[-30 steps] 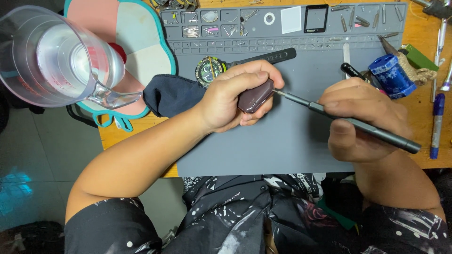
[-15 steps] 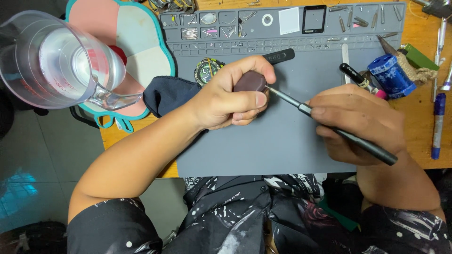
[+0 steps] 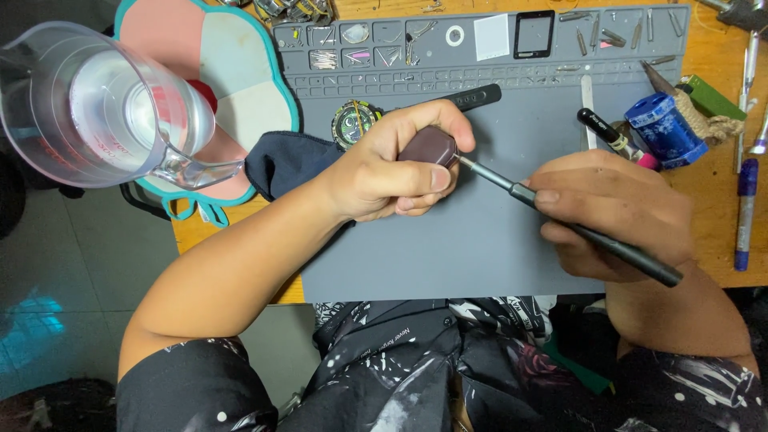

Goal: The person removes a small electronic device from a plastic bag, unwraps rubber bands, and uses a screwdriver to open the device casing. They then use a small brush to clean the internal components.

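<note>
My left hand [image 3: 392, 172] is closed around a small dark brown oval case [image 3: 428, 146], held just above the grey work mat [image 3: 480, 248]. My right hand [image 3: 620, 212] grips a slim black screwdriver [image 3: 592, 234] like a pen; its metal tip touches the right end of the brown case. A wristwatch with a dark dial [image 3: 354, 122] and black strap [image 3: 474, 98] lies on the mat just behind my left hand. A dark cloth [image 3: 284, 162] lies under my left wrist.
A clear plastic measuring jug [image 3: 96, 112] stands at the left over a pink, teal-edged mat [image 3: 240, 60]. Small parts fill the mat's back compartments [image 3: 480, 36]. A blue cylindrical container [image 3: 664, 128], a black pen [image 3: 612, 136] and a blue pen [image 3: 744, 212] lie at right.
Both hands have shifted slightly up and right over the mat. The brown case has been turned in my left hand, and the screwdriver tip stays against its end.
</note>
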